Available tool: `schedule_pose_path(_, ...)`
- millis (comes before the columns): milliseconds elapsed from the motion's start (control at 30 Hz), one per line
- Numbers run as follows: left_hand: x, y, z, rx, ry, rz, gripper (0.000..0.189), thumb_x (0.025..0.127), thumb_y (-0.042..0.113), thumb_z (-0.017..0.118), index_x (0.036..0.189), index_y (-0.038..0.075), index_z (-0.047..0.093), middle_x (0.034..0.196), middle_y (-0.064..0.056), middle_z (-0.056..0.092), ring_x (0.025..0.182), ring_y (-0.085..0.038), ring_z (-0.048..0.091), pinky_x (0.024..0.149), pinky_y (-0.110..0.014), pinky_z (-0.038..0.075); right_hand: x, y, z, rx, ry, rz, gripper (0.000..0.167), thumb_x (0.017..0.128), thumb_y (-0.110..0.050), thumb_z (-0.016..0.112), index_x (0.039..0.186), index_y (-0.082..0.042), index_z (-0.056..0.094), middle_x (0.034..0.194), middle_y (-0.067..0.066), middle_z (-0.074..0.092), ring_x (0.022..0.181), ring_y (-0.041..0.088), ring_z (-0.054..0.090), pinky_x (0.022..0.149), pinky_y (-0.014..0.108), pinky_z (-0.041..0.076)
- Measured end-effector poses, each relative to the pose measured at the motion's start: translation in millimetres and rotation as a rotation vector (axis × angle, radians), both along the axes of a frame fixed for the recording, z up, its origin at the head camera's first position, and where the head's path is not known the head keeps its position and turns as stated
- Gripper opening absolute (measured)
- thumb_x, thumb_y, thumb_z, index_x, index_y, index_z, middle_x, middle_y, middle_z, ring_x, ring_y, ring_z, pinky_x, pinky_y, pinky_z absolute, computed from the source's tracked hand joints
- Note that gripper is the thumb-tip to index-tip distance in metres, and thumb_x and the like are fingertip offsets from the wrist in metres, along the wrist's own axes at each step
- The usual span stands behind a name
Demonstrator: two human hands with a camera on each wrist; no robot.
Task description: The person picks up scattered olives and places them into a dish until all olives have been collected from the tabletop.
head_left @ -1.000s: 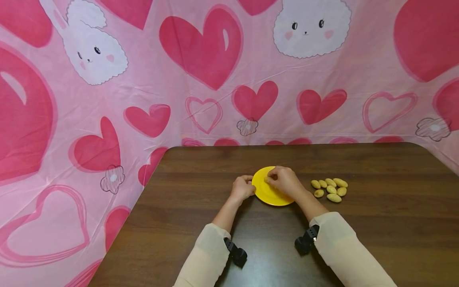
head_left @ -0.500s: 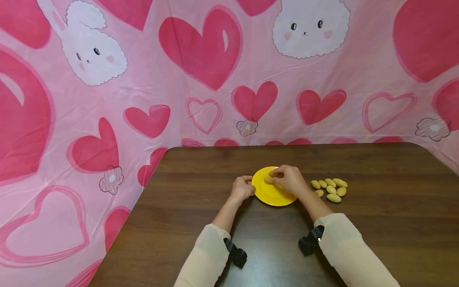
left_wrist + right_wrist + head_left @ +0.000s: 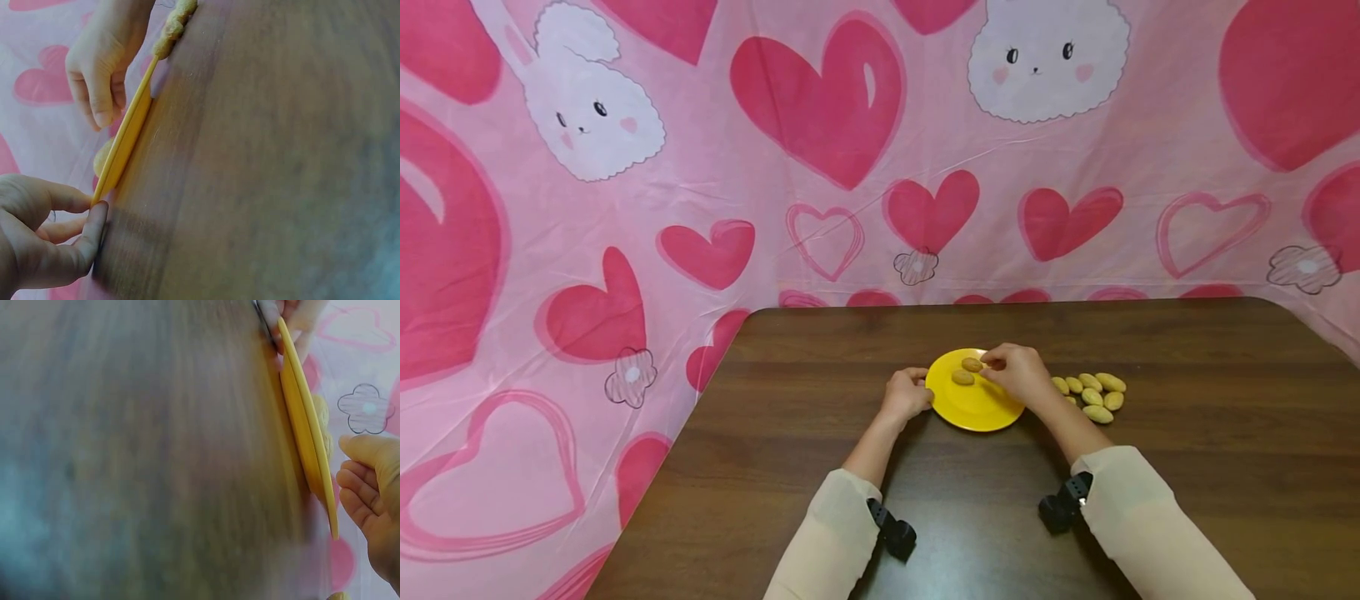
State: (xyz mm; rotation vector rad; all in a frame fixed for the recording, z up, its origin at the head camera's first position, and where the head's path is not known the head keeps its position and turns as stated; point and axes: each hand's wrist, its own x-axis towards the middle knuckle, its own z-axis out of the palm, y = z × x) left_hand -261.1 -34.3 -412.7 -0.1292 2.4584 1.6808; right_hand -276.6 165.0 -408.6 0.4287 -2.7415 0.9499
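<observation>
From the head view, two small, oval, rough-skinned tan pieces (image 3: pixel 962 377) are lying on the round, glossy yellow plate (image 3: pixel 974 410), a little past its middle towards the far rim. The left wrist view is showing only one of them past the rim, yet it is making clear that my left hand (image 3: pixel 907 393) is pinching the plate's left rim, digits on both faces. The right wrist view is showing a gap between the plate and my right hand (image 3: pixel 1017 375), whose fingers are bending loosely and holding nothing, just beside the pieces.

I am counting one plate, two pieces on it and eight loose tan pieces (image 3: pixel 1092 397) clustering to its right on the brown wood-grain table (image 3: pixel 775 400). My right wrist is partly covering one of those eight. Two black cameras (image 3: pixel 898 537) are sitting by my cream sleeves (image 3: pixel 827 533); a pink heart-and-rabbit cloth (image 3: pixel 692 125) is hanging beyond the table's far edge.
</observation>
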Motion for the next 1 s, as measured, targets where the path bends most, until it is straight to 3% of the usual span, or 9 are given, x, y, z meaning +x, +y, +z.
schedule_pose_path(567,0.9,-0.6,0.8,-0.007,0.007,0.01,0.045,0.076,-0.011,0.059,0.12,-0.004,0.058,0.088,-0.009,0.059,0.073,-0.017,0.061,0.062,-0.026,0.054,3.0,26,3.9,0.049,0.007,-0.013,0.02,0.08,-0.01,0.07,0.097,0.002,0.07,0.085,0.01,0.063,0.077,0.025,0.056,0.068,0.038,0.051)
schedule_pose_path(1000,0.7,0.1,-1.1,0.0,0.018,0.006,0.045,0.075,-0.012,0.059,0.12,-0.005,0.058,0.089,-0.009,0.06,0.073,-0.017,0.061,0.062,-0.027,0.055,13.1,53,3.4,0.002,0.012,-0.065,0.023,0.082,-0.011,0.069,0.1,0.003,0.068,0.09,0.012,0.064,0.08,0.028,0.059,0.072,0.042,0.052)
